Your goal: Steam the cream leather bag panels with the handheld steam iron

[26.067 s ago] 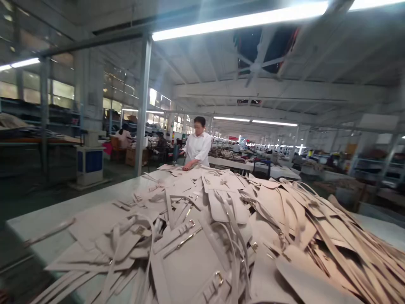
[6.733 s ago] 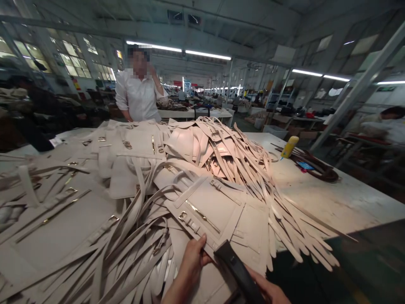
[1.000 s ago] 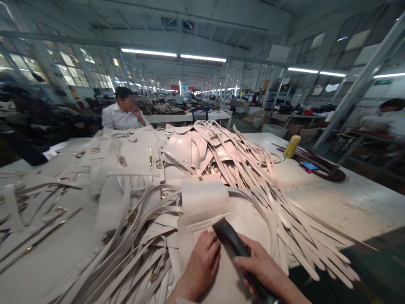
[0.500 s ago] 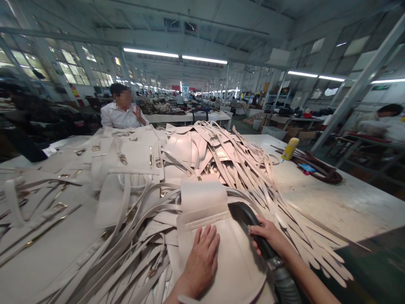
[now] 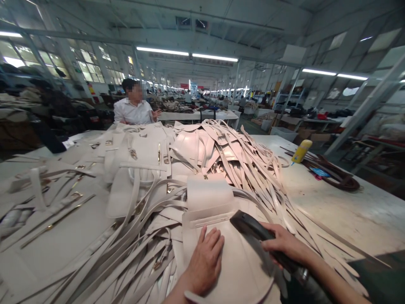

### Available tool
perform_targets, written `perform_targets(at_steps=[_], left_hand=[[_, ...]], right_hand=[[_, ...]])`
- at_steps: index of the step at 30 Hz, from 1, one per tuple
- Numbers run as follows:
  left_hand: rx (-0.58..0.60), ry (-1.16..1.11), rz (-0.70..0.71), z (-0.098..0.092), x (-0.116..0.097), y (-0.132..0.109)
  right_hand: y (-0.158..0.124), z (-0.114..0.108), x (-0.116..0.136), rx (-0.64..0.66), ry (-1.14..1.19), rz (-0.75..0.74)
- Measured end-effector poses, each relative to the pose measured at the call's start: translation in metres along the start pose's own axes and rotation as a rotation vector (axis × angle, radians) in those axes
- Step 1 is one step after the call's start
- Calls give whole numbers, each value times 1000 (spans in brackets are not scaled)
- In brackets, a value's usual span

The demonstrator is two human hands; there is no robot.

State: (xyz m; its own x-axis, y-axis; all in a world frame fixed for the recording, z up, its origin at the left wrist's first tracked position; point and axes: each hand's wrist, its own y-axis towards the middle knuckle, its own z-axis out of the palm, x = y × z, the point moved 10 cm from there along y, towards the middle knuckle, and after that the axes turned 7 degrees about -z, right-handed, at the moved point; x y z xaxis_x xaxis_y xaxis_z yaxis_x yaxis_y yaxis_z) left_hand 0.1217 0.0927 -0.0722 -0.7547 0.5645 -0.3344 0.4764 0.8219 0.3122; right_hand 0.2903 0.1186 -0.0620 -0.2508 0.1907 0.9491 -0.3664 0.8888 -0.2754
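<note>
My left hand (image 5: pixel 207 259) lies flat with its fingers stretched on a cream leather bag piece (image 5: pixel 240 266), just below its stitched slot. In my right hand (image 5: pixel 281 245) is a black vacuum cleaner handle (image 5: pixel 253 226), my fingers wrapped round its grip. The handle's tip is over the upper right part of the bag piece; whether it touches is hard to tell. A cream flap (image 5: pixel 209 194) with a small gold clasp extends above the slot. My right forearm partly covers the handle's lower end.
Cream bag parts and straps (image 5: pixel 139 236) with gold buckles heap up on the left and ahead. To the right, a yellow bottle (image 5: pixel 302 151) and coiled brown straps (image 5: pixel 341 179) rest on the white table (image 5: pixel 329 211). A person in white (image 5: pixel 134 110) is beyond the heap.
My right hand has turned the vacuum cleaner handle so it leans more sideways, its lower end further right. My left hand stays flat on the bag piece. The whole view has shifted slightly.
</note>
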Motion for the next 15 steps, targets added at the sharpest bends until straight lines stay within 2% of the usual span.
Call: perform_targets(at_steps=[5,10,13,15], left_hand=[[-4,-56,2,-5,-4,-2],[-47,-44,-19,20,-8,-26],[-41,-84,-101,37,-4,-35],[-12,-129,-153,41,0,-38]], right_hand=[[26,39,33,186,-164,-30],[53,97,48,323,-222,-130],[70,133,55,319,-246,-198],[79,152,65,275,-237,-248]])
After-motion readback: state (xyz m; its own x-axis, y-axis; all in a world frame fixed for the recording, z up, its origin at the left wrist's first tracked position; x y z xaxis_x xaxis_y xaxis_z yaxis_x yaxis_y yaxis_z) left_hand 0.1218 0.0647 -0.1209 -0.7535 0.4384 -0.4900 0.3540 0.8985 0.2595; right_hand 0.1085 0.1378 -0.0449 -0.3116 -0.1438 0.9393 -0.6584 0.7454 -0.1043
